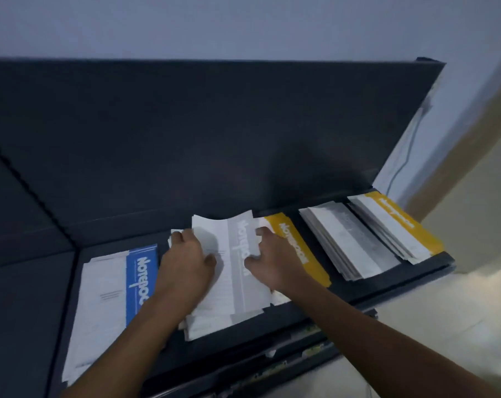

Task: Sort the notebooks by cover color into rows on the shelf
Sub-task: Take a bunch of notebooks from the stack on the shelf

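Observation:
On the dark shelf (358, 285) lie rows of notebooks. A grey-covered notebook (237, 271) tops the middle stack, its far end curling up. My left hand (186, 259) rests on its left side, fingers curled over the stack's far-left edge. My right hand (272, 259) grips its right edge. A blue-covered notebook (140, 280) lies to the left. A yellow-covered notebook (298, 248) lies just right of my right hand. Further right sit a grey stack (349, 239) and a yellow-covered stack (398, 225).
The shelf's dark back panel (214, 139) rises behind the notebooks. A dark side panel (22, 254) stands at the left. A pale wall (458, 139) with a thin cable (404, 159) is at the right. A lower shelf edge (272, 366) shows below.

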Action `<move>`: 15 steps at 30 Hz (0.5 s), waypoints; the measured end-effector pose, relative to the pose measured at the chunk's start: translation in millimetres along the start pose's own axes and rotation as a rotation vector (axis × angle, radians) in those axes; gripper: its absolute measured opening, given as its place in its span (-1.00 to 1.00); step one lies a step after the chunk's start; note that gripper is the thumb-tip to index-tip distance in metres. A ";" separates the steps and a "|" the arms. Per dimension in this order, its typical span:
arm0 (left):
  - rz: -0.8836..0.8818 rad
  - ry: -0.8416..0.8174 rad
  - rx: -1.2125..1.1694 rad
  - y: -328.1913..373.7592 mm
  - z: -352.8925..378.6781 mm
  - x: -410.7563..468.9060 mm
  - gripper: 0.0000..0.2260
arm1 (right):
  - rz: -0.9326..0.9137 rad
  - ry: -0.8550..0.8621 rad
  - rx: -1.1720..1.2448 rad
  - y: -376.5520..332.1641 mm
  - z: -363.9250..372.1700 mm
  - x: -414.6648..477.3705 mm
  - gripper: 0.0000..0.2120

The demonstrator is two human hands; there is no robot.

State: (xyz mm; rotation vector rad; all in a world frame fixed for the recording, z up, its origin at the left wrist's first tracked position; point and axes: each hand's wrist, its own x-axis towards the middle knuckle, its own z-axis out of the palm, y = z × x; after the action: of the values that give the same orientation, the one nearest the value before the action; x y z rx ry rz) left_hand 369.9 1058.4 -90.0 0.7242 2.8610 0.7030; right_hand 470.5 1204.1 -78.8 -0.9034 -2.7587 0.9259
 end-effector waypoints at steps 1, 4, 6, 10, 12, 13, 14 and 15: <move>-0.026 -0.002 0.008 -3.2 1.8 0.0 -0.50 | -0.018 -0.024 -0.020 -0.7 4.3 6.6 -0.47; -0.087 -0.005 0.002 -9.7 9.7 -1.5 -0.51 | -0.038 -0.095 -0.075 -1.9 14.2 23.1 -0.53; -0.122 -0.005 0.019 -10.7 14.7 -0.3 -0.52 | -0.038 -0.139 -0.104 -1.6 18.2 31.8 -0.56; -0.186 0.010 0.034 -9.9 18.9 4.7 -0.52 | -0.046 -0.188 -0.151 -1.8 23.6 46.5 -0.59; -0.224 0.027 0.072 -8.7 19.3 6.6 -0.52 | -0.063 -0.216 -0.170 -2.1 25.2 51.5 -0.57; -0.243 0.032 0.100 -9.2 19.7 6.1 -0.52 | -0.075 -0.243 -0.191 -1.8 26.4 53.1 -0.55; -0.261 0.035 0.131 -9.8 20.4 4.6 -0.53 | -0.092 -0.275 -0.219 -1.4 27.5 53.9 -0.54; -0.279 0.035 0.161 -10.9 21.7 2.1 -0.53 | -0.108 -0.306 -0.252 -1.1 28.7 54.3 -0.56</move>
State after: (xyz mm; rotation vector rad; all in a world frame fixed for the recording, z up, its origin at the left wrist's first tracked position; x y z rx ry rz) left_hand 368.0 1059.8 -114.2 0.3195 2.9906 0.4552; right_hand 417.8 1219.1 -106.5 -0.6817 -3.2056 0.7663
